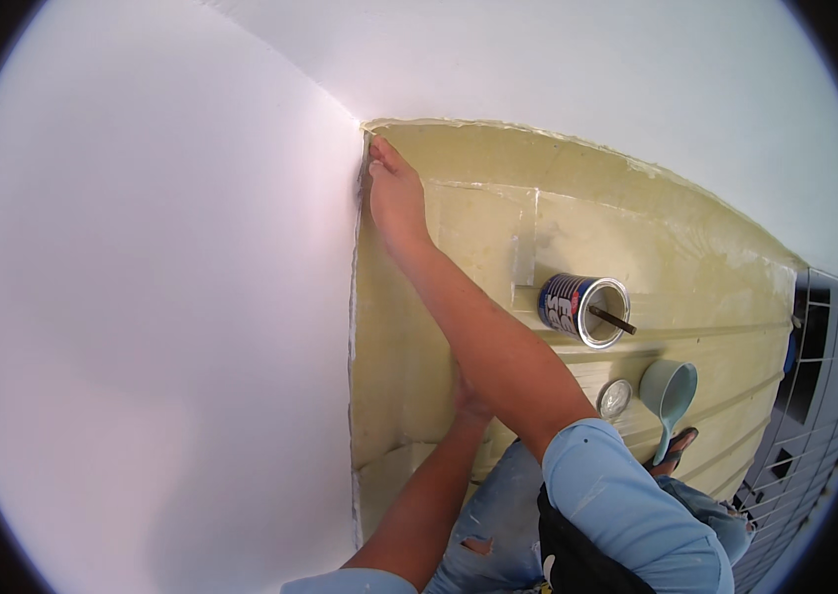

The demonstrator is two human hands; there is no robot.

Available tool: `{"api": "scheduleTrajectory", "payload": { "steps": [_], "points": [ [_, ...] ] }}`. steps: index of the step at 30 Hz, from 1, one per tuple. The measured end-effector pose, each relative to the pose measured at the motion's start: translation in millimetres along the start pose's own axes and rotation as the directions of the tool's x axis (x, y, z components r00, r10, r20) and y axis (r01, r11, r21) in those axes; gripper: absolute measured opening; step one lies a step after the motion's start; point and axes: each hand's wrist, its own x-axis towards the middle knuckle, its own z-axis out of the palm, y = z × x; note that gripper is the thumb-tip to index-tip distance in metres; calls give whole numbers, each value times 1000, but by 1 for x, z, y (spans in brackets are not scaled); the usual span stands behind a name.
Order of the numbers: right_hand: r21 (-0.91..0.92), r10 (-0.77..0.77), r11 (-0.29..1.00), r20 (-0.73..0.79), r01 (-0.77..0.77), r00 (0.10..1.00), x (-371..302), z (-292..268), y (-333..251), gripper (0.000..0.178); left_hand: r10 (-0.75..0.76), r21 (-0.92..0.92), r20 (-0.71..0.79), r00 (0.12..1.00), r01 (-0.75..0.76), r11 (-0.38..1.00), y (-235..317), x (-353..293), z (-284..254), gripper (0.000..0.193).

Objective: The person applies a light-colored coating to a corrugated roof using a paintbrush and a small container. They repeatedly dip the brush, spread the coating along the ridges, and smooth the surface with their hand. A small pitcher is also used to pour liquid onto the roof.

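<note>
My right hand (399, 198) reaches to the far corner, where the white walls meet the yellowish ribbed surface. Its fingers are bent against the seam along the left wall (171, 297); whatever they hold, if anything, is hidden. Beneath my right forearm is my left hand (471, 398), mostly covered, so its fingers do not show. To the right of my arm, an open metal can (560, 305) with a dark blue label has a brown stick (612, 319) in it. Closer to me are a round metal lid (614, 398) and a pale blue-green dipper (670, 388).
A rough whitish edge runs along the seams of the yellowish surface (716, 307), which has raised ridges. My sandaled foot (679, 450) is near the dipper's handle. A wire grille (805, 436) stands at the right edge, with dark shapes behind it.
</note>
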Motion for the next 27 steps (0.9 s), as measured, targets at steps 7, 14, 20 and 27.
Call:
{"api": "scheduleTrajectory", "payload": {
  "steps": [7, 14, 20, 27],
  "points": [
    [-436, -319, 856, -24, 278, 947, 20, 5, 15, 54, -214, -656, 253, 944, 330, 679, 0, -10, 7, 74],
    [-573, -447, 707, 91, 414, 890, 15, -19, 17, 54, 98, 297, 69, 993, -114, 948, 24, 24, -46, 69],
    [-655, -531, 589, 128, 473, 838, 22, -21, 20, 52, 55, -55, -87, 995, -60, 997, 38, 41, -76, 69],
    [-668, -520, 598, 98, 444, 849, 34, -38, 39, 48, 63, 298, 109, 992, -93, 950, 39, 41, -79, 78]
  ]
}}
